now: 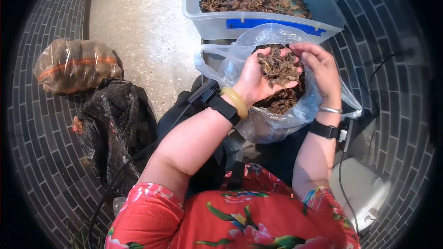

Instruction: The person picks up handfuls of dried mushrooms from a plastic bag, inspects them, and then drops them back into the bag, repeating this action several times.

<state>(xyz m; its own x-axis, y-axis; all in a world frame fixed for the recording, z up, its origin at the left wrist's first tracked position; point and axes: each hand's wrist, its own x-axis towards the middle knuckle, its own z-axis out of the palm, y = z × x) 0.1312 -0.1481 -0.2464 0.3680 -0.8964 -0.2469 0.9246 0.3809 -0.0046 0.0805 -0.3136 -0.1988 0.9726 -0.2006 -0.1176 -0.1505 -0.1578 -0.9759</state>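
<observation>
My left hand (254, 80) is turned palm up and cups a heap of dried brown, curled pieces (279, 67) that look like dried mushrooms. It is over the mouth of a clear plastic bag (272, 127) with more of the same brown pieces (284, 103) inside. At the far right side of the heap, my right hand (320, 67) has its fingers bent, thumb close to forefinger. Its fingertips touch or nearly touch the heap; whether a piece is between them I cannot make out. The bag bulges around both hands, its handle loop spread to the left.
Beyond the bag stands a clear plastic bin (217, 25) with a blue handle strip, brown pieces spread inside. On the left lie a filled, orange-striped bag (76, 67) and a black plastic bag (115, 124). A whitish container (362, 189) is at lower right. Cables hang from both wrists.
</observation>
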